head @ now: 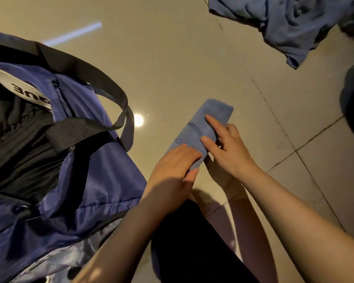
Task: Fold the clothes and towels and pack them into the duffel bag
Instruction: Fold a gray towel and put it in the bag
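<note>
soft blue towel (pixel 200 129), folded into a narrow oblong, under flat left hand (pixel 172 170), right hand (pixel 227 148) fingers pinching its edge

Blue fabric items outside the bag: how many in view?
2. A folded blue towel under both hands at centre; a crumpled blue cloth pile at top right, cut by the frame, possibly several pieces.

**One head camera, looking steeply down**

You have a single wide-angle view, worn on the head and tilted sharply down and forward at the tiled floor (pixel 172 58). It sits close: your forearms rise from the bottom edge and both hands meet near centre. The duffel bag (pixel 86 180) fills the left side, a heap of blue clothes (pixel 284 23) the top right corner.
</note>
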`<action>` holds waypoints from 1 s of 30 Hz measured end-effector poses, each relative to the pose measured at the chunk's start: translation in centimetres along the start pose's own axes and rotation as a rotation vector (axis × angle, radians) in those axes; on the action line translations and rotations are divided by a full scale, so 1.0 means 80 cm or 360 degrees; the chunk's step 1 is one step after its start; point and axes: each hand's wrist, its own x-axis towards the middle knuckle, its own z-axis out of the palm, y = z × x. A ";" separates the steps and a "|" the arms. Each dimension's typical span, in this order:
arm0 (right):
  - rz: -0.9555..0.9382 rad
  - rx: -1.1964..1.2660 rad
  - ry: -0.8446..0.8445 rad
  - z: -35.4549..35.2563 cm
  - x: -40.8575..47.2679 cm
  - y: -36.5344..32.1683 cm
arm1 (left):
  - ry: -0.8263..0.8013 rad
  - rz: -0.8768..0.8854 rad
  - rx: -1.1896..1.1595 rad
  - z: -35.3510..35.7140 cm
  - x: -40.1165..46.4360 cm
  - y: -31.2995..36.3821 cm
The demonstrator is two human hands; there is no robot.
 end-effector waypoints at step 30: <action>0.0070 0.1029 -0.0026 -0.041 -0.011 -0.021 | -0.0486 -0.1020 -0.1773 -0.003 0.074 0.024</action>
